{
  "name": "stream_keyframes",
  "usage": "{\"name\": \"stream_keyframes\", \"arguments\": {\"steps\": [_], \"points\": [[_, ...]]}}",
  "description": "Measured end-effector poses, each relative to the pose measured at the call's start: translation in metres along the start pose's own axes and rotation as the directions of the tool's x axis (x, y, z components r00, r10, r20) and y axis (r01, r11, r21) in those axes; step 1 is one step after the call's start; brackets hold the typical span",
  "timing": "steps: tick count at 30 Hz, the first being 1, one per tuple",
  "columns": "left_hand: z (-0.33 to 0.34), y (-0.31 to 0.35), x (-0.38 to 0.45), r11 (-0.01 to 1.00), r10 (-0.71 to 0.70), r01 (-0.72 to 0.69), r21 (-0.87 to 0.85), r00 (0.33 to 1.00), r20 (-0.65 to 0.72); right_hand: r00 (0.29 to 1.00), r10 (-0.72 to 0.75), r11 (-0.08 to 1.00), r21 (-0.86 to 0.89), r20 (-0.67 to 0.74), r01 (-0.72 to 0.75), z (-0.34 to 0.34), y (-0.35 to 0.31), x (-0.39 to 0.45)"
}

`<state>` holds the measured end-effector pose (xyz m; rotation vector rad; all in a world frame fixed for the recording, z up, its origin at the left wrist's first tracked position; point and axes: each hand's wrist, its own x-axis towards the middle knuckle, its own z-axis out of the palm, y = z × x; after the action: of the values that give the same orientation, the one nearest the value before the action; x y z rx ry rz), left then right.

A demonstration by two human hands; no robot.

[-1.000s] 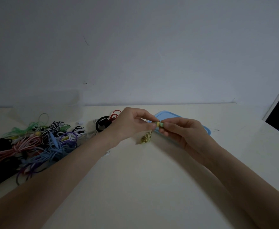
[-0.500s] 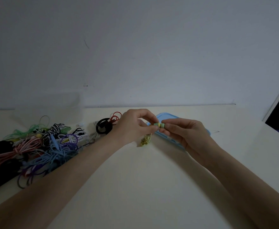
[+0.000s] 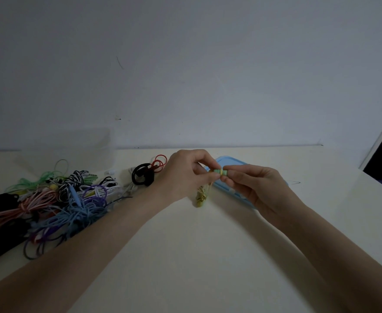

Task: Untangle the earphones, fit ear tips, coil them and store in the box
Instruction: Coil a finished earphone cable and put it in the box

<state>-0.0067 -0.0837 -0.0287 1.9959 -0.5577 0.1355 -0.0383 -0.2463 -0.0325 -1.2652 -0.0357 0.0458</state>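
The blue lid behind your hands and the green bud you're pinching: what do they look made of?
Blue lid: probably hard plastic, with a smooth, even colour and a moulded raised rim. Green bud: looks like matte plastic or soft silicone with a yellow band, in the grip of the left hand and right hand; too small and dim to tell which.

Both forearms bare, coming in from the bottom corners and converging toward centre, raised off the worktop. Left hand [image 3: 183, 175]: wrist roughly straight, back of hand facing up, fingers curled, thumb and forefinger pinching at the tips on its right side. Right hand [image 3: 256, 188]: palm turned inward to the left, fingers curled, thumb and forefinger tips pinching, pointed back at the left hand. The two pinches face each other, fingertips near but apart, a small gap between them. Remaining fingers on both hands folded loosely under.
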Motion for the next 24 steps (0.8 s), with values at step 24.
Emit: {"name": "stream_keyframes", "arguments": {"steps": [24], "points": [[-0.0001,-0.0058,0.0006,0.901,-0.173,0.208,-0.380,0.977,0.126,0.999,-0.036,0.996,-0.076,-0.004,0.036,-0.0008,0.0012,0.0024]]}}
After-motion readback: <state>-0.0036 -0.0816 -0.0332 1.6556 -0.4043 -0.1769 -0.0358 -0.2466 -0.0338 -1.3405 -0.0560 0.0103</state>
